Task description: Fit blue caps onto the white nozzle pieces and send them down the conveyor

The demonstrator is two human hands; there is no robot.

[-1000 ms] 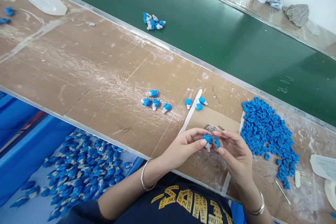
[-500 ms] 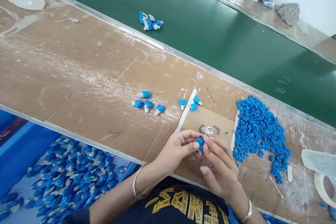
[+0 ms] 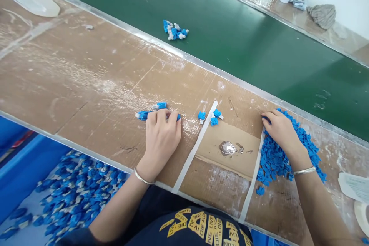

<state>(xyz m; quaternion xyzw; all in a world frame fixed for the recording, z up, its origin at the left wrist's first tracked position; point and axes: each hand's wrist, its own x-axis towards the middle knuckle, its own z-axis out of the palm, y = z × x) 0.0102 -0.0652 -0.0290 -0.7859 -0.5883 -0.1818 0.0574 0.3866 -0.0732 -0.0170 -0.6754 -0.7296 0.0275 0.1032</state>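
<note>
Left hand [image 3: 161,138] cupped palm-down on the cardboard bench top [image 3: 86,84], fingers curled over a small cluster of blue-and-white plastic parts [image 3: 142,115], any actual grip impossible to confirm from above. Right hand [image 3: 284,132] resting on the upper edge of a heap of blue plastic pieces [image 3: 273,157], fingertips among the pieces, whether clenched on one impossible to tell. Between the hands, a cardboard patch [image 3: 225,165] edged by white tape strips [image 3: 193,150], with a shiny silver blob [image 3: 227,148] on it. Likely trouble: parts knocked over the bench's near edge into the blue bin [image 3: 17,169] by a careless slide of the left hand; pieces scattered past the tape by a rough scoop of the right hand; fingers smeared by contact with the silver blob.
</note>
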